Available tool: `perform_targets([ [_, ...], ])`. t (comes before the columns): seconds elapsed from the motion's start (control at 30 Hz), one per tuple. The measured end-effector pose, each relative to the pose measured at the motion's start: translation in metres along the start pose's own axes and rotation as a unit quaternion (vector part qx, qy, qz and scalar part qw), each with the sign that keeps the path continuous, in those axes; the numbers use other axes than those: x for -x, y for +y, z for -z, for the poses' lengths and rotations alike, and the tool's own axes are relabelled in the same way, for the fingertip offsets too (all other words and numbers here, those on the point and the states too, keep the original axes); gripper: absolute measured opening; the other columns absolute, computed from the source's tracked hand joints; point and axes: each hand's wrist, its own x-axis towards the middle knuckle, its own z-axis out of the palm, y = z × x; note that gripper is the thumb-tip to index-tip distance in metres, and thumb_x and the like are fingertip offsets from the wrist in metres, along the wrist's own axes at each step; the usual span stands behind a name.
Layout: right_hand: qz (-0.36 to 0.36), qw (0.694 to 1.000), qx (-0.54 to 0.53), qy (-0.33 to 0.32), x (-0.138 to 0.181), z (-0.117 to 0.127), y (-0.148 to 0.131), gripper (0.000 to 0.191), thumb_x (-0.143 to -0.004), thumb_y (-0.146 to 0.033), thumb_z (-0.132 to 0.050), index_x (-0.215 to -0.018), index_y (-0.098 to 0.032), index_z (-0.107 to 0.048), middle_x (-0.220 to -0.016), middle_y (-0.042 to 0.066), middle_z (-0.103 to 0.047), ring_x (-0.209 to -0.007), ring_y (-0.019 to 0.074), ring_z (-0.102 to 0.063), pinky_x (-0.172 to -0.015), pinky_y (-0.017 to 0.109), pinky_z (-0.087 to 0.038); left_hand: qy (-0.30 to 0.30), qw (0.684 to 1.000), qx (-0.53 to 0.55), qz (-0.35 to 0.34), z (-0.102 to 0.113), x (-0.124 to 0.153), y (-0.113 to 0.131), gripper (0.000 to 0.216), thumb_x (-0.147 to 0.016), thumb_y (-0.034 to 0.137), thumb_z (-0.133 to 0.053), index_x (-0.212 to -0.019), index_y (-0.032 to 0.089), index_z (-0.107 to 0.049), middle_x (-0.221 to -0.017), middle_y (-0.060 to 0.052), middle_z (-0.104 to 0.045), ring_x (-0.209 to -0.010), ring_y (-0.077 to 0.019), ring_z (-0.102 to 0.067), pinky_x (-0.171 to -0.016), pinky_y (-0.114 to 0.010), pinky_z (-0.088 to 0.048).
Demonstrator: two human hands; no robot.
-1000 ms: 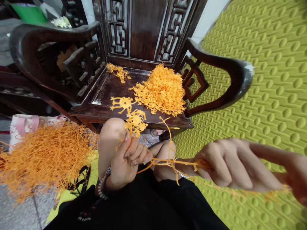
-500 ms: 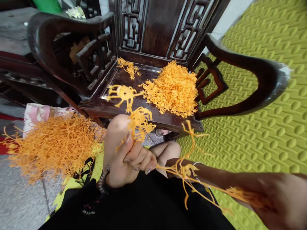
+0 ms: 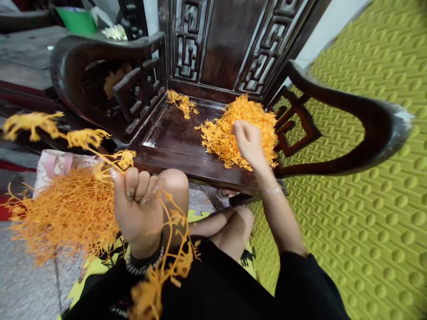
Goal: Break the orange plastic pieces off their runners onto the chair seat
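My left hand (image 3: 137, 205) is closed around a branching orange plastic strip (image 3: 80, 138) that sticks out up-left and trails down past my wrist. My right hand (image 3: 248, 141) reaches forward over the heap of small orange pieces (image 3: 243, 120) on the dark wooden chair seat (image 3: 173, 140). Its fingers are curled together above the heap; whether anything is between them is hidden. A loose tangle of orange strands (image 3: 63, 213) lies to the left of my left hand.
The carved chair has curved armrests on the left (image 3: 86, 49) and right (image 3: 350, 111). A small orange clump (image 3: 182, 103) lies at the seat's back. A yellow-green textured mat (image 3: 367, 200) covers the floor on the right. A pink-and-white bag (image 3: 53, 162) sits behind the tangle.
My right hand moved from low at the right up to the heap on the seat. My left hand swung left and turned, carrying the orange strip toward the tangle.
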Motion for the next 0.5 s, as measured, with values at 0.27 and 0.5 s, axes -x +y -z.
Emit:
perform_targets([
  [0.27, 0.091, 0.981, 0.114, -0.130, 0.002, -0.048, 0.022, 0.030, -0.084, -0.026, -0.057, -0.109, -0.011, -0.063, -0.145, 0.015, -0.038, -0.134, 0.0331, -0.033, -0.115, 0.057, -0.013, 0.103, 0.994, -0.017, -0.039, -0.003, -0.018, -0.023, 0.042, -0.098, 0.033, -0.030, -0.060, 0.016, -0.031, -0.051, 0.008, -0.023, -0.042, -0.0030, -0.028, -0.055, -0.018, -0.041],
  [0.5, 0.283, 0.930, -0.181, -0.151, 0.111, -0.026, -0.041, 0.098, -0.075, -0.044, -0.070, -0.149, -0.032, -0.007, -0.156, 0.006, -0.018, -0.141, 0.0267, -0.024, -0.114, 0.050, -0.028, 0.202, 0.978, -0.039, -0.018, -0.001, -0.022, -0.045, 0.035, -0.098, 0.034, -0.032, -0.069, 0.018, -0.042, -0.056, 0.008, -0.040, -0.049, -0.0037, -0.044, -0.064, -0.019, -0.046],
])
